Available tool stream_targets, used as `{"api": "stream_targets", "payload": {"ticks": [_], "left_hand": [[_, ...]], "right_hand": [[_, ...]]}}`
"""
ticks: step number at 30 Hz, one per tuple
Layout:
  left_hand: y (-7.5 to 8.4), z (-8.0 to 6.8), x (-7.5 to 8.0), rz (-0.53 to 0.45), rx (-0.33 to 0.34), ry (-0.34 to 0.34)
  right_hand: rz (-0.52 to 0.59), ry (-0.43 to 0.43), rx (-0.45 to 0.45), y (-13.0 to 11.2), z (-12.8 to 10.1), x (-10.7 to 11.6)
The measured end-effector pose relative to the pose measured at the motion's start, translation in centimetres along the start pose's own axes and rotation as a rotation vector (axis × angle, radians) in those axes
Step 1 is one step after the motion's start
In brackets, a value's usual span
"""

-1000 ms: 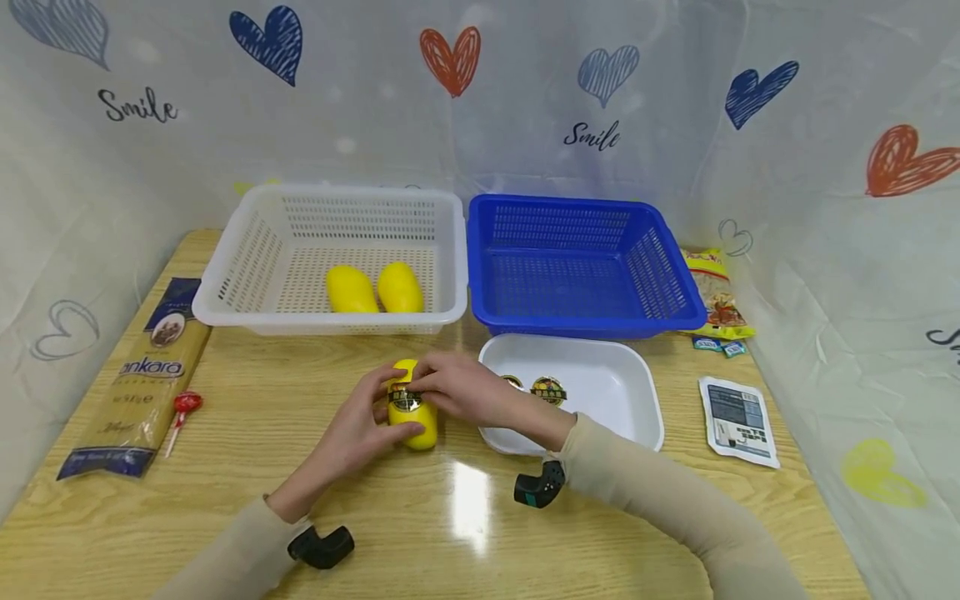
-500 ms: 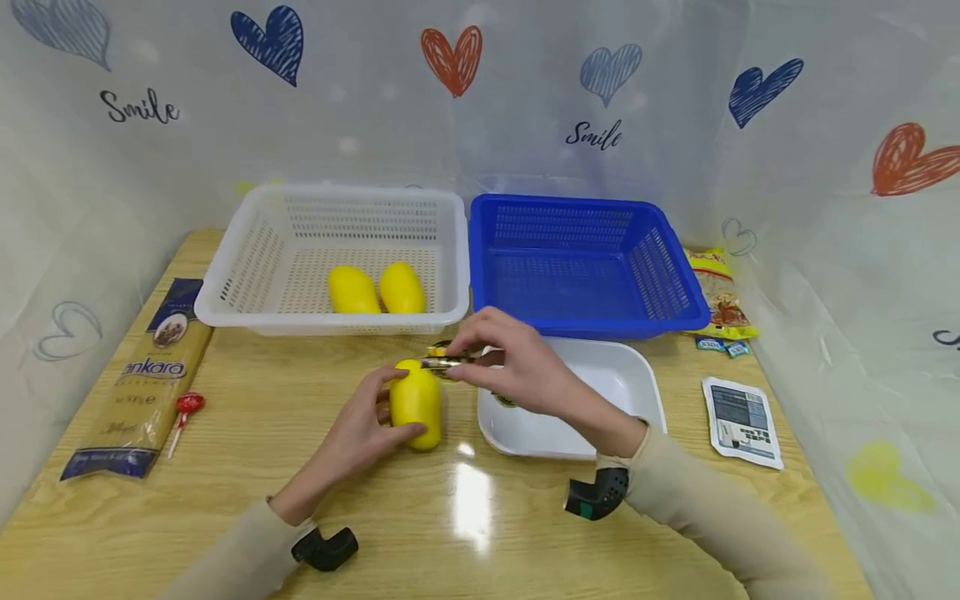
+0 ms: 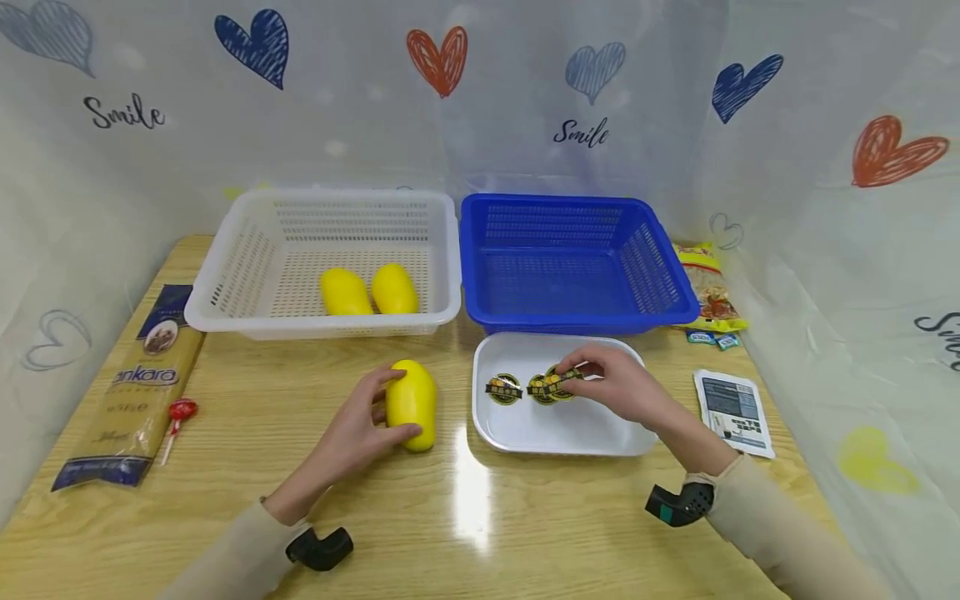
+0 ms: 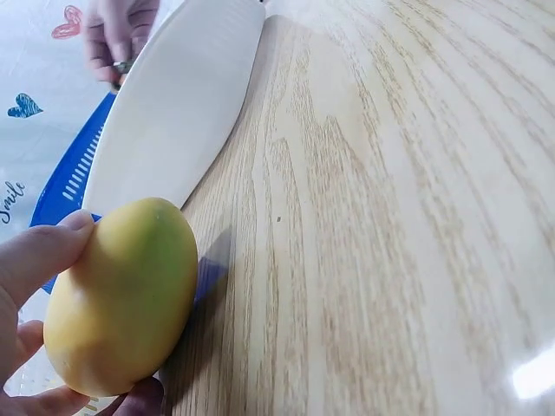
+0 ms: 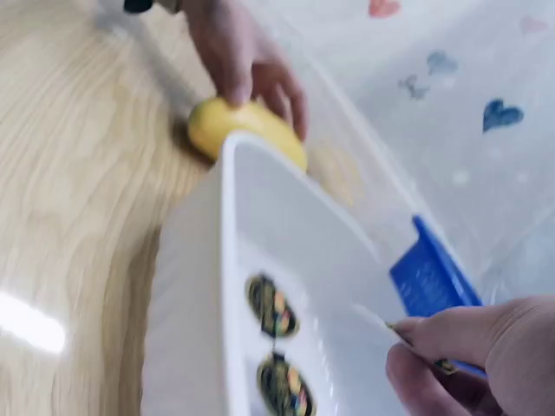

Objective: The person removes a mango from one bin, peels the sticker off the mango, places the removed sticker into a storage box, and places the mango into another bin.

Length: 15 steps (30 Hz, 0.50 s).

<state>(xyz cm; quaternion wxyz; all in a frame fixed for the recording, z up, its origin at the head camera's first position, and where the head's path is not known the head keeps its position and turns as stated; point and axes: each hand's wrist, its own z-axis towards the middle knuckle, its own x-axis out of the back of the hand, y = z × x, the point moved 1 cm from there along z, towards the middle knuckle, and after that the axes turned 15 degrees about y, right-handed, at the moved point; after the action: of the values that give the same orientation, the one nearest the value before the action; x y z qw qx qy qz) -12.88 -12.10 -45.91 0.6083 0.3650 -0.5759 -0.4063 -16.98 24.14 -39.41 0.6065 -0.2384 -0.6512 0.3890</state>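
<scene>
My left hand (image 3: 358,435) holds a yellow mango (image 3: 412,407) on the wooden table, thumb on one side and fingers on the other. The mango's visible skin bears no label, and in the left wrist view a greenish patch shows on it. Over the white tray (image 3: 487,432), my right hand (image 3: 621,385) pinches a round black-and-gold sticker (image 5: 445,367) between thumb and fingers. Two similar stickers lie on the tray floor: one to the left (image 3: 503,389), the other (image 3: 540,389) partly overlapped, in the head view, by the pinched one.
Behind are a white basket (image 3: 322,323) with two mangoes (image 3: 394,289) and a blue basket (image 3: 577,321). A pasta pack (image 3: 138,392) and a red lollipop (image 3: 182,410) lie left. A yellow snack bag (image 3: 708,287), small blue packets (image 3: 701,337) and a white pouch (image 3: 733,412) lie right.
My right hand has lifted the sticker off the mango and carried it right, over the white tray. My left hand and the mango have stayed in place.
</scene>
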Motion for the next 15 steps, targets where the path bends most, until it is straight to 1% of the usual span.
{"api": "stream_targets", "payload": {"ticks": [5,8,10,15], "left_hand": [[-0.1,-0.1,0.2,-0.012,0.001,-0.003],[-0.2,-0.1,0.2,-0.015,-0.008,-0.005],[-0.2,0.0,0.2,-0.018,-0.016,-0.008],[-0.2,0.1,0.0,-0.044,-0.031,-0.021]], "right_hand": [[-0.207,0.008,0.029,2.1,0.1,0.7],[-0.293,0.014,0.072,2.7,0.5,0.7],[-0.331,0.016,0.108,3.0,0.9,0.6],[-0.384,0.007,0.135,3.4,1.5,0.1]]}}
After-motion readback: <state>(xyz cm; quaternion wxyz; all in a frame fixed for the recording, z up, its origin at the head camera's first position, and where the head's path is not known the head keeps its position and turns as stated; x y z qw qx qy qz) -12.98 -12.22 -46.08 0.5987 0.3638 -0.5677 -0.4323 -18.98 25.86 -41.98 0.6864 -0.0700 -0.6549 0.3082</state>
